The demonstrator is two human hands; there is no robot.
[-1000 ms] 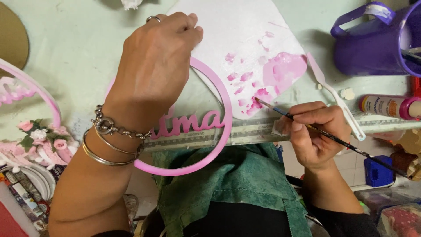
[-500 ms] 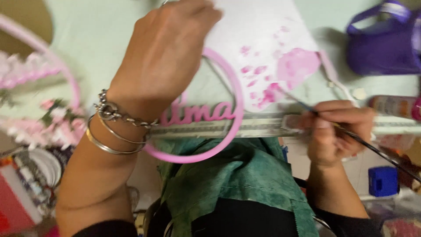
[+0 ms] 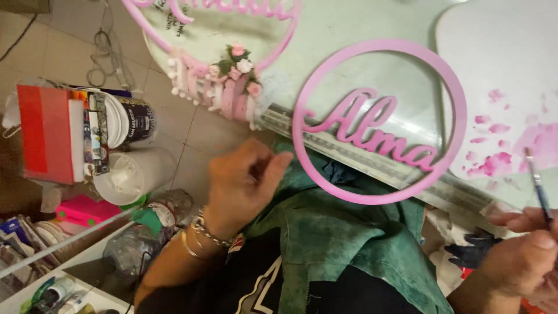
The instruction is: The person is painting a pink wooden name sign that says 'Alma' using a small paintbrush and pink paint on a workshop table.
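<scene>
Left hand (image 3: 247, 183) empty, fingers loosely curled, just beside pink ring (image 3: 379, 121) overhanging table edge (image 3: 372, 163). Right hand (image 3: 523, 256) pinches paintbrush (image 3: 538, 186). Paint-smeared white sheet (image 3: 500, 87) right; flowered hoop (image 3: 221, 64), jars (image 3: 131, 119) left.

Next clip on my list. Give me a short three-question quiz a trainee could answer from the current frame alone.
1. True or false: the left hand grips the pink hoop.
2. Which hand holds the paintbrush?
3. Where do the pink paint smears lie? A) on the white board B) on the green apron C) on the floor tiles

Key
1. False: the hand is just beside the hoop's rim, and the hoop lies half over the table edge.
2. The right hand.
3. A.
</scene>
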